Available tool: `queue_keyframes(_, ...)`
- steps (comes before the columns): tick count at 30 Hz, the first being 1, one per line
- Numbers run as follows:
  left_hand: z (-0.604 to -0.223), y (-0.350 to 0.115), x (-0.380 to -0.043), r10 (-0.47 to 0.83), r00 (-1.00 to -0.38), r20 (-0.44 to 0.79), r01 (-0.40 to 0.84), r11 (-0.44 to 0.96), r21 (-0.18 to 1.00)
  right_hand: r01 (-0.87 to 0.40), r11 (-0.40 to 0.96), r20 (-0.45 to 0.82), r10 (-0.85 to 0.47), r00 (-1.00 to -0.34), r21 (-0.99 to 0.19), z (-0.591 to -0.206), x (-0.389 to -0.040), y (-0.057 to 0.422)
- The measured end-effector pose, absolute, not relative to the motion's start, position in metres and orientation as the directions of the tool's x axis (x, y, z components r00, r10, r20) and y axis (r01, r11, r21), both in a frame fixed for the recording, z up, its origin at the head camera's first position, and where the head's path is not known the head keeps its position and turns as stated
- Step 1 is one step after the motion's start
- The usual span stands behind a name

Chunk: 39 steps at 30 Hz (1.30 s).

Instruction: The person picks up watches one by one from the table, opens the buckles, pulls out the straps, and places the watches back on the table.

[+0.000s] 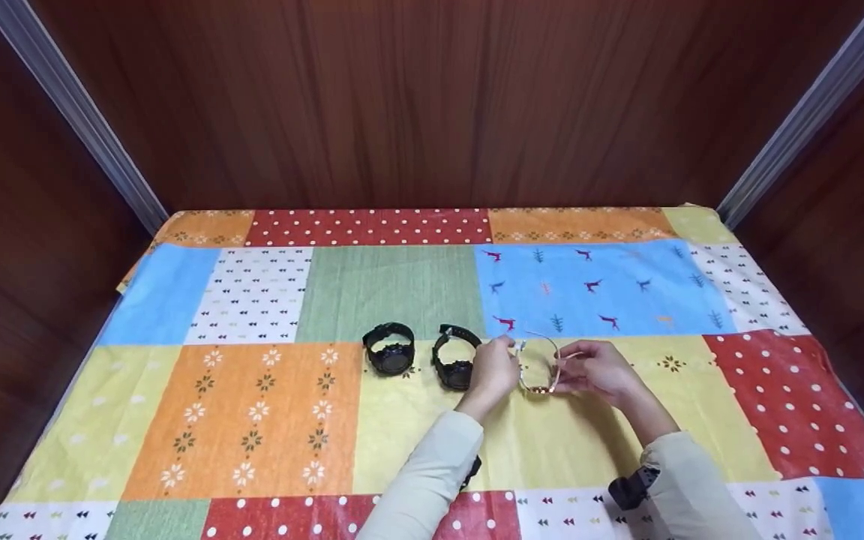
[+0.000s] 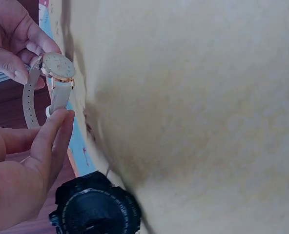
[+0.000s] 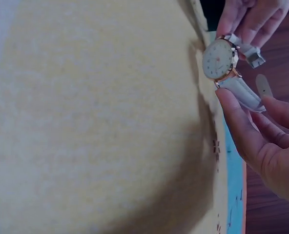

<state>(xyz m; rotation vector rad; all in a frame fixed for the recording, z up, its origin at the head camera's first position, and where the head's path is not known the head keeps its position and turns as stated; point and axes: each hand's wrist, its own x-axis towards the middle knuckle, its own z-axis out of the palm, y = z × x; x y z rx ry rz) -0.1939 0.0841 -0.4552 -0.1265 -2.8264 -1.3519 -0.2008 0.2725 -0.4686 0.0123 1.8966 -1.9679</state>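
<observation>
Between both hands is a wristwatch [image 1: 540,389] with a pale strap, a white dial and a rose-gold case. My left hand [image 1: 496,369] pinches the strap on the buckle side. My right hand [image 1: 598,369] pinches the other strap part, whose row of holes shows in the left wrist view. The strap ends are apart, as the right wrist view shows with the buckle [image 3: 256,59] and the strap tip [image 3: 263,85]. Just left of my left hand stands a black watch [image 1: 456,373], partly hidden by that hand in the head view.
Another black watch [image 1: 390,358] stands farther left, its strap looped upright. A patchwork-patterned cloth [image 1: 267,420] covers the table. Dark wood panels [image 1: 432,105] rise behind it and at both sides.
</observation>
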Motion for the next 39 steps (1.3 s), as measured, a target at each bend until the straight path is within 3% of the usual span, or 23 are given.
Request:
queue_keyframes(15,-0.456,0.081,-0.190,0.088,-0.995,-0.040,0.022,0.612,0.791,0.354,-0.007,-0.344,-0.218,-0.913,-0.935,-0.454,-0.192,0.260)
queue_keyframes(22,-0.451,0.079,-0.187,0.129,-0.989,-0.071,0.025,0.622,0.783,0.355,-0.016,-0.340,-0.256,-0.905,-0.935,-0.454,-0.193,0.261)
queue_keyframes(32,-0.446,0.073,-0.182,0.195,-0.976,-0.102,0.032,0.584,0.811,0.305,0.045,-0.304,-0.316,-0.899,-0.951,-0.465,-0.201,0.275)
queue_keyframes(39,-0.434,0.062,-0.177,0.258,-0.964,-0.059,0.094,0.541,0.836,0.242,0.188,-0.281,-0.220,-0.934,-0.952,-0.448,-0.197,0.267)
